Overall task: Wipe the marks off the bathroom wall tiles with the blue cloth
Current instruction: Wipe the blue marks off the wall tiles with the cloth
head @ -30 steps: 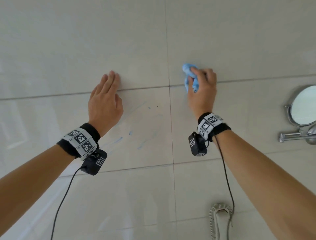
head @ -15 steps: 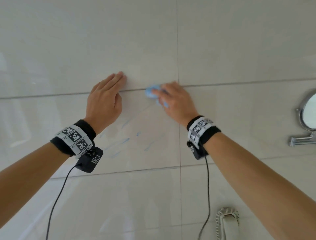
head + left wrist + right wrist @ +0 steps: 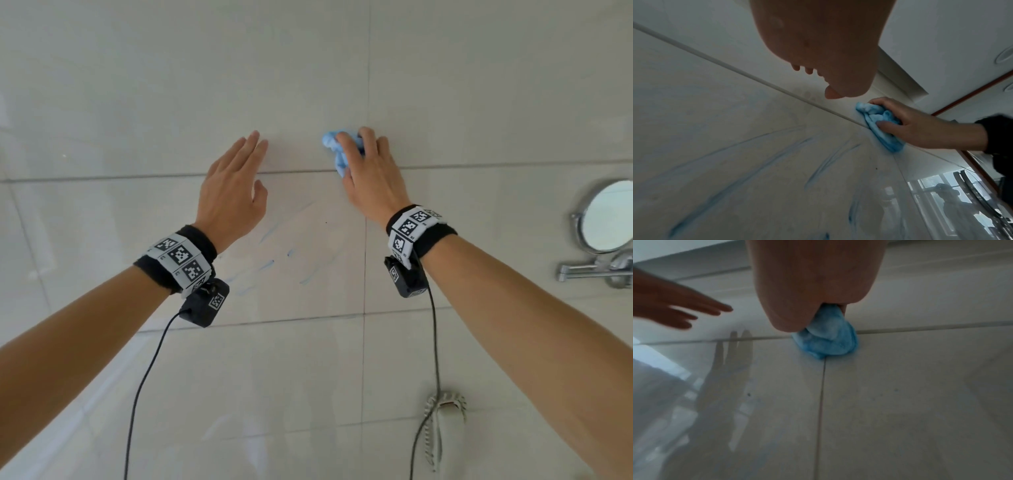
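My right hand (image 3: 368, 171) grips a bunched blue cloth (image 3: 337, 147) and presses it on the pale wall tile, right at the grout crossing; the cloth (image 3: 879, 123) and the cloth (image 3: 828, 339) show in both wrist views. My left hand (image 3: 233, 185) has straight fingers, their tips near the wall left of the cloth; whether they touch is unclear. Faint blue marks (image 3: 267, 265) streak the tile below and between my hands, and the blue marks (image 3: 748, 172) look long and slanted in the left wrist view.
A round chrome mirror (image 3: 606, 216) on a swing arm (image 3: 589, 269) juts from the wall at the right. A white wall phone handset (image 3: 445, 431) with a coiled cord hangs low, right of centre. Camera cables trail down from both wrists.
My right hand swept the cloth left onto the marked tile, then back up and right to the grout crossing. The left hand's palm has lifted away from the wall.
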Demonstrator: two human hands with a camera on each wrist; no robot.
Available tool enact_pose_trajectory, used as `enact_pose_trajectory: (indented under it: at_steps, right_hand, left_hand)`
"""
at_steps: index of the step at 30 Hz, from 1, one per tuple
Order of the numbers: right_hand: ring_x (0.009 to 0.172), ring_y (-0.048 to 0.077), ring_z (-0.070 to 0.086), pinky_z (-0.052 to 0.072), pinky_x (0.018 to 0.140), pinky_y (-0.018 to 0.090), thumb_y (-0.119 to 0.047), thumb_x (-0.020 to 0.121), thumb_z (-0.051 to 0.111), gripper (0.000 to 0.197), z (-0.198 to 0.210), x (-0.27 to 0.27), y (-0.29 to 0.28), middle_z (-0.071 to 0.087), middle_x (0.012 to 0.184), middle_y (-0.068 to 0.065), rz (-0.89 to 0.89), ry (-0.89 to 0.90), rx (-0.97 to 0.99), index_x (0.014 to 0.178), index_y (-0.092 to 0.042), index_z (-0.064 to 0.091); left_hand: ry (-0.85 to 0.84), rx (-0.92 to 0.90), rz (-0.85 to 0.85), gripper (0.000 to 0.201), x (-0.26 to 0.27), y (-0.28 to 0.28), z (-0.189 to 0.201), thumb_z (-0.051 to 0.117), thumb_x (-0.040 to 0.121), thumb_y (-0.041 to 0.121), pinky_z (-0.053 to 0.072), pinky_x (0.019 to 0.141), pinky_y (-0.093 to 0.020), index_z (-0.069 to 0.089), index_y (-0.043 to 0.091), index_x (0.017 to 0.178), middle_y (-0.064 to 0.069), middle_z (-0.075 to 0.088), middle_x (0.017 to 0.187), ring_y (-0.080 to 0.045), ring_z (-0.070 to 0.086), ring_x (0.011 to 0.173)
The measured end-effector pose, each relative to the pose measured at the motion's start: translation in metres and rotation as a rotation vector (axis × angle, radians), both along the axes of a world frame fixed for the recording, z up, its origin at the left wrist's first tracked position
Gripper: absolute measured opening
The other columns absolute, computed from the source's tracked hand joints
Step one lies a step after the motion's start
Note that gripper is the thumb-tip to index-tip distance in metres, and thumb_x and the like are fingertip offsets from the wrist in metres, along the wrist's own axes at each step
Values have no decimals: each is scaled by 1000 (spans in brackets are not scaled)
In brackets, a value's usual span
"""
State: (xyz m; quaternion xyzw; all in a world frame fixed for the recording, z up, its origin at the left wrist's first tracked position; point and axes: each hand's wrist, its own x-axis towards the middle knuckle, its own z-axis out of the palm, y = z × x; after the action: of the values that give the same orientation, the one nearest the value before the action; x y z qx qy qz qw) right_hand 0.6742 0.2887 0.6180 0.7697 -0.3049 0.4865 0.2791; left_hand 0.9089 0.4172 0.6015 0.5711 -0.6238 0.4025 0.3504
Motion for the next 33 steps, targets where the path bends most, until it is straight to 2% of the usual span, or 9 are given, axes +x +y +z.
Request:
enact_pose_trajectory:
  at_steps: [4, 9, 14, 16, 18, 22, 24, 27, 33]
  right_hand:
    - [106, 33, 50, 56, 79, 49, -2, 95, 54, 44, 17, -4, 16, 50, 128, 13, 166, -103, 90, 135, -19, 57]
    - [115, 33, 50, 47, 77, 34, -2, 96, 52, 51, 63, 12, 26, 52, 142, 7, 200, -337, -62, 142, -22, 58]
    - [119, 34, 50, 48, 98, 41, 1, 94, 56, 55, 63, 75, 14, 54, 145, 9, 241, -484, -22, 144, -21, 58]
    - [119, 33, 51, 46, 100, 41, 4, 91, 58, 56, 39, 108, 19, 58, 143, 10, 293, -412, -117, 141, -22, 62]
    - [123, 34, 50, 51, 98, 44, 3, 90, 57, 55, -1, 146, 34, 59, 143, 10, 344, -153, -244, 137, -24, 65]
    - [114, 32, 54, 59, 66, 35, -8, 87, 44, 48, -48, 195, 63, 66, 135, 7, 362, 218, -349, 123, -24, 73]
    - [111, 33, 61, 59, 66, 34, -7, 87, 55, 41, -26, 204, 69, 68, 131, 7, 325, 205, -359, 120, -23, 74]
    - [118, 33, 57, 57, 74, 37, -2, 89, 66, 44, 18, 216, 82, 63, 136, 5, 297, 88, -239, 127, -24, 69]
    - [124, 27, 49, 57, 76, 38, -2, 93, 57, 45, 33, 280, 116, 61, 137, -1, 346, 32, -147, 127, -29, 69]
  left_hand:
    - [40, 36, 88, 74, 13, 11, -2, 55, 100, 21, 24, 127, -47, 22, 14, 166, -5, 15, 175, -27, 14, 161]
    - [155, -5, 139, 73, 42, 25, -4, 47, 99, 11, 24, 128, -51, 18, 12, 166, -8, 11, 175, -31, 10, 162]
    - [378, -38, 245, 78, 87, 41, -19, 47, 101, 17, 17, 127, -56, 5, 5, 166, -22, -2, 173, -41, -1, 161]
    - [518, -44, 288, 83, 107, 49, -27, 48, 103, 24, 14, 127, -57, -1, -2, 164, -27, -7, 172, -44, -3, 160]
    - [665, -33, 305, 90, 127, 56, -36, 50, 103, 33, 9, 129, -55, -6, -8, 162, -30, -10, 170, -44, -6, 159]
    - [856, 20, 290, 100, 166, 73, -51, 53, 104, 44, 4, 130, -49, -10, -12, 159, -31, -10, 170, -42, -7, 160]
    - [862, 63, 266, 100, 186, 82, -56, 53, 104, 46, 8, 131, -48, -6, -12, 160, -31, -5, 170, -41, -3, 160]
    - [805, 77, 225, 95, 212, 97, -64, 50, 97, 54, 29, 124, -58, 11, -4, 160, -24, 11, 170, -41, 20, 156]
    - [613, -3, 245, 71, 248, 132, -91, 57, 103, 22, 35, 123, -45, 24, 16, 166, -3, 22, 173, -22, 26, 158]
